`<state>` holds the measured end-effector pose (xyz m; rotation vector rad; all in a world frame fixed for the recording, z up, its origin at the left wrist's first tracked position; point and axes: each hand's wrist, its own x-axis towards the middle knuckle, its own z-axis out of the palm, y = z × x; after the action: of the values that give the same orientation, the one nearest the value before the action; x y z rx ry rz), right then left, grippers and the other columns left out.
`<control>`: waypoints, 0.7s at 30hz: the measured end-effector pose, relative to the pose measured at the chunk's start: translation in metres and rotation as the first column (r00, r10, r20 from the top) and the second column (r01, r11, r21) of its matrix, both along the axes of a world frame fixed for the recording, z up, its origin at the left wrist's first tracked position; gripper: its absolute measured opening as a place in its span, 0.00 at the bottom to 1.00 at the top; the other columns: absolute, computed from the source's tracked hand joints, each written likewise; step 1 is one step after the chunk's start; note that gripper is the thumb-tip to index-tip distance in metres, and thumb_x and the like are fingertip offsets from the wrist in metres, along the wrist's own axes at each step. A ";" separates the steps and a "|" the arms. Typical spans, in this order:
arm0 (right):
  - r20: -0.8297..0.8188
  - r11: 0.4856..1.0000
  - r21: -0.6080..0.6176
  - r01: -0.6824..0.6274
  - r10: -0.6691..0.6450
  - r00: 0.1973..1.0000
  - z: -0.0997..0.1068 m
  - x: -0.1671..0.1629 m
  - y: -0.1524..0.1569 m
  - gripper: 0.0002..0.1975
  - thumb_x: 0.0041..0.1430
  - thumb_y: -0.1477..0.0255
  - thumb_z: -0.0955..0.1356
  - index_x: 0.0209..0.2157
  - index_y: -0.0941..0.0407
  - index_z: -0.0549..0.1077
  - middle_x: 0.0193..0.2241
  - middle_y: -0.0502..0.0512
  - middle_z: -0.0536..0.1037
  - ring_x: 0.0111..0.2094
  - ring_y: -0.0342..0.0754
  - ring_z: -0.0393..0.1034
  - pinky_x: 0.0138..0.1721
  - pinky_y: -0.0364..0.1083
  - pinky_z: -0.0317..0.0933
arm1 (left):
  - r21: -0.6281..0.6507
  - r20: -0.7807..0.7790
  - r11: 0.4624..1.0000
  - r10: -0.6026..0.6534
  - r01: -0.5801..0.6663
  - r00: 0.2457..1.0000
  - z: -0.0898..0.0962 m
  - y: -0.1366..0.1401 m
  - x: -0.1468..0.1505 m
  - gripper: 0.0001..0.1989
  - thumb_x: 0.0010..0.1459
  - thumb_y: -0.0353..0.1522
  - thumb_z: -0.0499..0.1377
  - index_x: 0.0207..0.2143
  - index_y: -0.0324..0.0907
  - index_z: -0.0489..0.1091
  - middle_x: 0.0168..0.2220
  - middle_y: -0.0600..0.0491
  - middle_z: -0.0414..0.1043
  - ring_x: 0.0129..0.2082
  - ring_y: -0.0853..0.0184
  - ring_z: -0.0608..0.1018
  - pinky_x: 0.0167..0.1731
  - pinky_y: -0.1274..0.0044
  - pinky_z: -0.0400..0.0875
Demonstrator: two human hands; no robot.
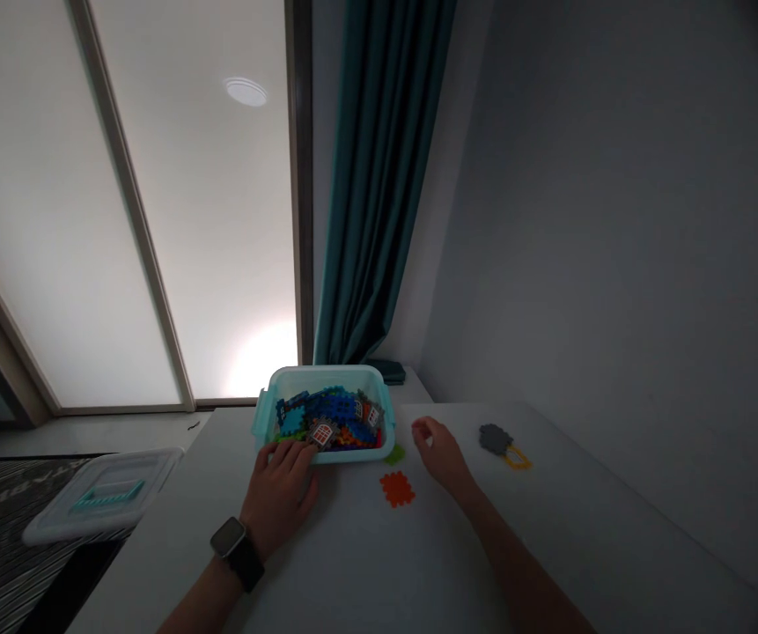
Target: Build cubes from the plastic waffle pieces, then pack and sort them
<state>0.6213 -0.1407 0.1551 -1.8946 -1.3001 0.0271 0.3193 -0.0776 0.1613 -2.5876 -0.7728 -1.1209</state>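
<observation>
A light-teal plastic bin (388,414) is on the white table, heaped with interlocking plastic tiles (339,405), mostly blue. My left hand (283,493), wearing a dark watch, is curled over the bin's near-left rim, thumb outside, fingertips by a grey tile with a white window grid (322,433). Right of the bin, my right hand (439,451) hovers with its fingers curled in; no tile shows in them. An orange square tile (397,489) lies on the table between my hands. Behind it a green tile (394,454) lies against the bin's corner.
To the right, a grey tile (496,438) touches a yellow frame piece (518,457) on the white table (365,572). A translucent lid (105,493) with a teal handle lies lower at the left. Behind are a teal curtain (379,194) and a grey wall (603,264).
</observation>
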 end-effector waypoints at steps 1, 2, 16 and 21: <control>0.036 0.998 -0.058 0.000 0.002 0.999 -0.012 -0.004 -0.001 0.15 0.59 0.60 0.63 0.36 0.55 0.75 0.33 0.58 0.78 0.38 0.55 0.71 0.42 0.51 0.60 | 0.000 -0.002 1.000 0.005 -0.005 1.000 0.000 0.000 0.000 0.11 0.61 0.28 0.54 0.46 0.43 0.68 0.42 0.48 0.78 0.45 0.56 0.76 0.48 0.63 0.61; 0.071 0.994 -0.108 0.004 0.004 0.997 -0.022 -0.010 -0.001 0.15 0.57 0.60 0.66 0.37 0.55 0.76 0.35 0.60 0.78 0.41 0.57 0.70 0.44 0.52 0.59 | 0.001 -0.005 1.000 0.009 -0.009 1.000 0.001 -0.001 0.000 0.11 0.61 0.28 0.54 0.46 0.43 0.68 0.42 0.48 0.78 0.45 0.56 0.76 0.48 0.63 0.61; 0.139 0.912 -0.363 -0.191 0.255 0.957 -0.016 0.002 -0.009 0.22 0.56 0.64 0.70 0.52 0.53 0.73 0.40 0.57 0.78 0.44 0.55 0.71 0.47 0.52 0.60 | 0.038 -0.025 0.999 -0.004 0.005 1.000 0.002 0.002 -0.002 0.10 0.62 0.29 0.53 0.46 0.43 0.68 0.42 0.48 0.78 0.45 0.56 0.77 0.48 0.63 0.63; 0.067 0.849 -0.354 -0.392 0.441 0.895 -0.001 0.001 -0.023 0.12 0.52 0.68 0.72 0.41 0.52 0.78 0.37 0.53 0.78 0.40 0.51 0.73 0.43 0.47 0.64 | 0.044 -0.020 0.999 -0.007 0.008 1.000 0.003 0.002 -0.003 0.10 0.62 0.28 0.53 0.46 0.44 0.68 0.41 0.49 0.78 0.44 0.56 0.77 0.48 0.63 0.63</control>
<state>0.6224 -0.1632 0.1540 -1.8706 -1.8916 0.3617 0.3166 -0.0757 0.1644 -2.5635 -0.7258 -1.1000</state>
